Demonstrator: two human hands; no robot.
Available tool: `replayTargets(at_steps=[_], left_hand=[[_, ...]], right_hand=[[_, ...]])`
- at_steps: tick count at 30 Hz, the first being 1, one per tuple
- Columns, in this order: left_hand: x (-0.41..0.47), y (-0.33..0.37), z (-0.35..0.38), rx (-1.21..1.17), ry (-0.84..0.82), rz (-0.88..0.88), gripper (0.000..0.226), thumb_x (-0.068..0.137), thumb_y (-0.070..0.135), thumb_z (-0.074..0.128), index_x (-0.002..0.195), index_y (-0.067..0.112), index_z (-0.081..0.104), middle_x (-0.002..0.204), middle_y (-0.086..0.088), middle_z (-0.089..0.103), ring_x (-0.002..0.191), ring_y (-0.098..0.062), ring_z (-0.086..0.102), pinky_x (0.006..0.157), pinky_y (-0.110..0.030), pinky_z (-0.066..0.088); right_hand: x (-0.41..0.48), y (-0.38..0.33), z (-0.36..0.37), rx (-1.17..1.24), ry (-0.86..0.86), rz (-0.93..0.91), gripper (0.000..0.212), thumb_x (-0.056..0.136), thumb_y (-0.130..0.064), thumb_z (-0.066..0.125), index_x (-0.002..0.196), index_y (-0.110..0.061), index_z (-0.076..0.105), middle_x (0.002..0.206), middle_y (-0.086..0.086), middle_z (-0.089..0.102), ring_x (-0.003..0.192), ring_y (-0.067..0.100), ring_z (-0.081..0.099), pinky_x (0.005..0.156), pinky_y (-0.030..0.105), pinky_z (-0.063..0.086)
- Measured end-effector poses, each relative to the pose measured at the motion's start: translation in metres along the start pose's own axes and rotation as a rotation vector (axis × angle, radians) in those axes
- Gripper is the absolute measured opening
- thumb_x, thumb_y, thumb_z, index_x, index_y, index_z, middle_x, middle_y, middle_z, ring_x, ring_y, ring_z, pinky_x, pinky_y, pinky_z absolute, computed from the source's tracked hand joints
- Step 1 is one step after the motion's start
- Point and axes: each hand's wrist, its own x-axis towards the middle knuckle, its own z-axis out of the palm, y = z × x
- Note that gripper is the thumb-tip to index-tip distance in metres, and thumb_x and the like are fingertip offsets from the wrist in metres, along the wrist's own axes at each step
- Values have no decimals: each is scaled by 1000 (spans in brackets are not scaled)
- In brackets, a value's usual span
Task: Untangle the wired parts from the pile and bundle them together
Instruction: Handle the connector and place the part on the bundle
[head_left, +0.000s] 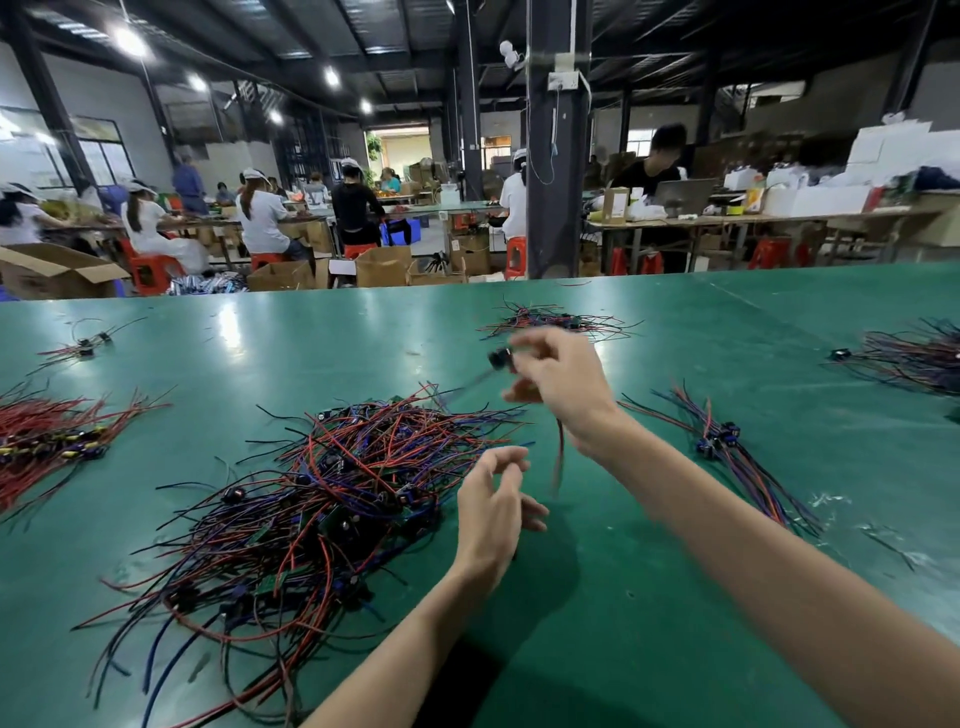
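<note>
Left hand (491, 512): nearest, fingers loosely spread and empty, hovering just beside the pile's right fringe, likely placed to steady or catch trailing wires.

Pile (322, 499): tangled red, blue and black wired parts, centre of the green worktop (675, 597) toward its near edge.

Right hand (563, 382): raised beyond the pile, pinching one wired part (501, 358), blurred, wires dangling below; evidently held high to draw it free.

Sorted bundle (727, 447): toward the right edge, leads aligned.

Further heaps: left, right and far edges.
</note>
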Motion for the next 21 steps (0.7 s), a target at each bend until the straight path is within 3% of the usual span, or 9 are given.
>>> replayTargets(at_steps=[2, 6, 11, 14, 21], left_hand=[[1, 3, 1, -78, 27, 9, 21, 98, 4, 41, 103, 9, 61, 96, -5, 60, 54, -13, 60, 44, -26, 50], [0, 5, 3, -120, -29, -41, 19, 97, 5, 47, 107, 8, 63, 90, -6, 67, 63, -11, 62, 55, -22, 53], [2, 6, 1, -180, -35, -130, 11, 92, 5, 56, 93, 3, 67, 69, -7, 65, 43, -8, 54, 45, -19, 46], [4, 6, -2, -234, -38, -175, 10, 92, 5, 56, 91, 0, 65, 63, -6, 64, 43, -8, 55, 45, -19, 49], [4, 7, -6, -341, -167, -251, 17, 94, -4, 46, 101, -3, 62, 75, -11, 66, 56, -11, 59, 56, -20, 54]], right_hand=[[-16, 25, -20, -9, -64, 148, 24, 92, 7, 50, 114, 6, 58, 73, 9, 55, 52, 18, 58, 66, 37, 60], [-41, 65, -47, 21, -108, 319, 23, 90, 13, 47, 111, 9, 56, 71, 12, 50, 53, 15, 51, 54, 31, 59], [-55, 77, -56, 39, -161, 368, 19, 85, 15, 52, 99, 4, 58, 63, 12, 48, 41, 13, 50, 54, 37, 59], [-61, 74, -53, 57, -239, 396, 15, 85, 11, 56, 97, 3, 58, 64, 13, 49, 42, 14, 52, 50, 35, 58], [-68, 78, -49, 147, -189, 458, 14, 83, 3, 65, 87, -3, 54, 71, 9, 53, 50, 17, 55, 48, 37, 57]])
